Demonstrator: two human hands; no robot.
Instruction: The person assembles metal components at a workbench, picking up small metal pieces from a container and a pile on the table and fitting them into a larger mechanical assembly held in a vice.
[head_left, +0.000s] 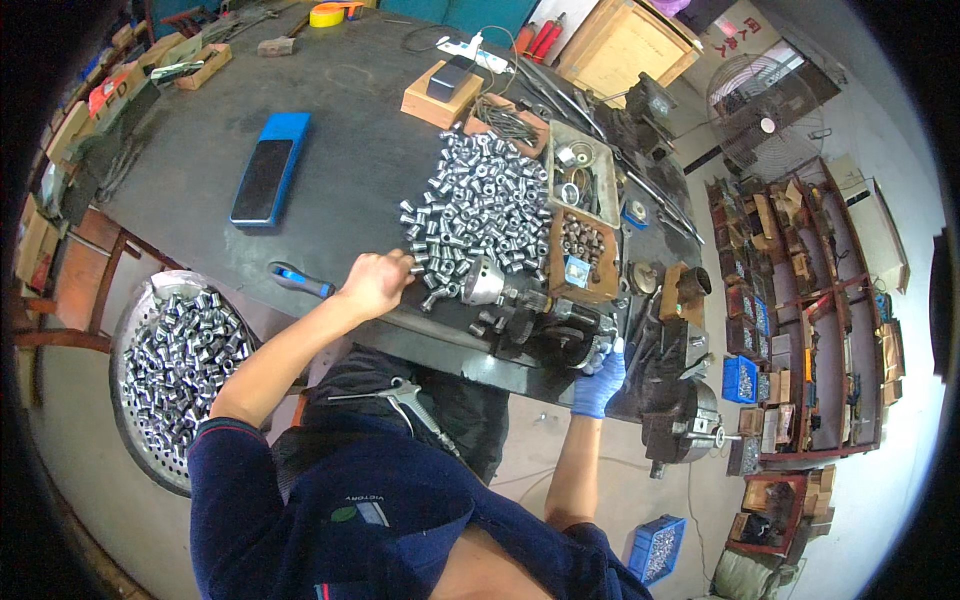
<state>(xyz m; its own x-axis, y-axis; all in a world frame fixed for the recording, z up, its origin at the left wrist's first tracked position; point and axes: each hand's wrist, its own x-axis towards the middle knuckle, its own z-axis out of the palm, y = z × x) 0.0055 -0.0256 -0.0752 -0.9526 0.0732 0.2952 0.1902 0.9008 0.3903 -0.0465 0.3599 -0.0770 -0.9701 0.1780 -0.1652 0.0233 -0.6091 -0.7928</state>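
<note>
My bare left hand is closed at the near-left edge of a heap of small shiny metal fittings. Its fingertips pinch one fitting, mostly hidden by the fingers. On the bench edge, right of that hand, lies a dark fixture with a silver chuck pointing left. My right hand, in a blue glove, wraps its fingers round the dark handwheel at the fixture's right end. A few loose fittings lie just in front of the chuck.
A perforated metal basin full of fittings stands at the left. On the bench are a blue-handled tool, a blue-black case, a wooden parts box and a vise. An air gun lies across my lap.
</note>
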